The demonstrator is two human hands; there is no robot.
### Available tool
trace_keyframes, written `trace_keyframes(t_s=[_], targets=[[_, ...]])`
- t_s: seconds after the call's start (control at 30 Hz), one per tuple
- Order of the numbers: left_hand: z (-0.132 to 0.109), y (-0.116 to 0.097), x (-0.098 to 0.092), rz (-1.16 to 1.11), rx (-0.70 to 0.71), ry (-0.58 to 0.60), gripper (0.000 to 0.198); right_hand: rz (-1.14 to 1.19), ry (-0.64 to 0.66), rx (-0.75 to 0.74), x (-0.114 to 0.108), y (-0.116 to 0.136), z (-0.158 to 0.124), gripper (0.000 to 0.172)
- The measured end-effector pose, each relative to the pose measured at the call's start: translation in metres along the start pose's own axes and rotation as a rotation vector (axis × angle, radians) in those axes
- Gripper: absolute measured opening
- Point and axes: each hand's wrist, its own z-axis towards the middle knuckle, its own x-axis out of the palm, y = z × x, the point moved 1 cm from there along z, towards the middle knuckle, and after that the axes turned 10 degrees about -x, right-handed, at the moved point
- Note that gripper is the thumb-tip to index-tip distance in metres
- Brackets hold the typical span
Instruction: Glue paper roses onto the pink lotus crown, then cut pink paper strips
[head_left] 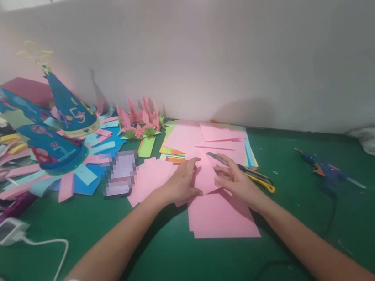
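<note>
My left hand (181,179) rests on a pink paper sheet (202,168), thumb and fingers spread apart at its left side. At the sheet's right edge is my right hand (236,181), its fingers curled around a utility knife (256,176). The thin blade points left over the paper, and the black and yellow body shows beyond the hand; my fingers hide the middle part. Nearer to me lie more pink sheets (223,216), partly overlapped by the upper one. Another group of pink pieces (149,180) spreads out left of my left hand.
Behind my hands is a stack of coloured paper (250,148). A pink paper crown (140,119) and blue party hats (71,107) stand to the left. A blurred-out phone (121,174) and a white charger (9,231) lie nearby. A glue gun (326,170) sits right, below a white wall (283,54).
</note>
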Motion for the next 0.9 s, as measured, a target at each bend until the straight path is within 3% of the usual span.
trace_keyframes(t_s=[0.07,0.17,0.33,0.47,0.67,0.77,0.9], targets=[[0.000,0.000,-0.001,-0.018,-0.024,0.018,0.092,0.054,0.049,0.056,0.000,0.003,-0.001,0.077],[0.000,0.001,0.000,-0.006,-0.037,0.001,0.089,0.096,0.048,0.077,-0.002,0.008,-0.002,0.073],[0.001,0.002,0.006,-0.022,0.024,-0.070,0.089,-0.015,-0.088,-0.008,-0.007,0.011,0.001,0.050],[0.003,0.001,0.007,-0.102,-0.032,-0.049,0.078,-0.039,-0.196,-0.060,-0.011,0.004,0.003,0.036],[0.003,0.000,-0.015,-0.169,-0.111,-0.099,0.059,-0.012,-0.434,-0.116,-0.027,-0.006,0.005,0.026],[0.000,0.002,-0.034,0.013,-0.163,-0.105,0.046,0.012,-0.456,-0.087,-0.032,-0.007,0.005,0.036],[-0.007,0.004,-0.060,0.389,-0.265,-0.157,0.015,0.073,-0.299,-0.013,-0.030,-0.007,0.005,0.065]])
